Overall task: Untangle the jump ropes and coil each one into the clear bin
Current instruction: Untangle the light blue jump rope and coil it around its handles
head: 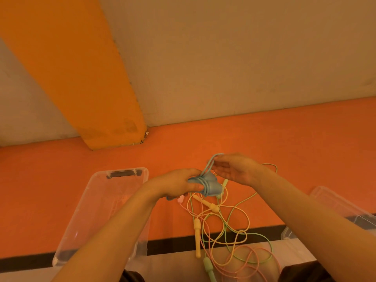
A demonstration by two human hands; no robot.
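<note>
Two hands, one blue rope, three ropes loose, one clear bin

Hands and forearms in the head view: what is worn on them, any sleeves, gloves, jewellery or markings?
Both hands are bare: the left hand and the right hand wear no gloves, and no rings, watch or wristbands show. The forearms are uncovered along the whole length in view, with no sleeve edge visible. No tattoos or markings can be made out. Dark clothing shows at the bottom edge.

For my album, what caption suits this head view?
Both hands wind the blue jump rope while yellow, green and pink ropes lie tangled beside the clear bin.
</note>
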